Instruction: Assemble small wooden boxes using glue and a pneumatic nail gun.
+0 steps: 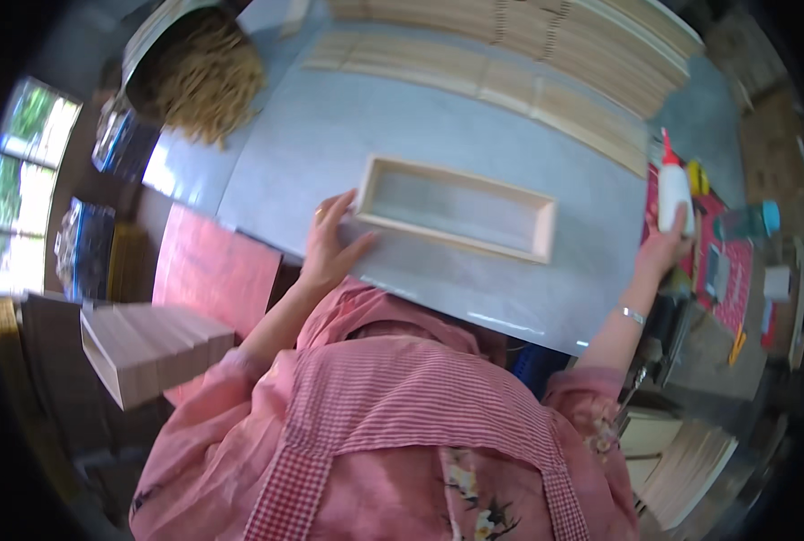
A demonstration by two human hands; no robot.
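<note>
A long rectangular frame of pale wood [456, 239] rests on the grey-blue tabletop [284, 153] in front of me. At its left end is my left hand [331, 245], fingers and thumb apart; whether the fingertips touch the wood, I cannot tell. Over at the table's right edge, my right hand [661, 248] is closed round the lower part of a white squeeze bottle [673, 197] with a red pointed nozzle. The bottle stands nearly upright, and the hand hides part of its base.
Rows of thin wooden strips [510, 77] lie along the table's far side. A container of tan wooden pieces [205, 77] tips onto the far left corner. Stacked wooden frames [154, 347] sit at my left. To the right are a teal-capped jar [746, 223] and a pink patterned cloth [734, 270].
</note>
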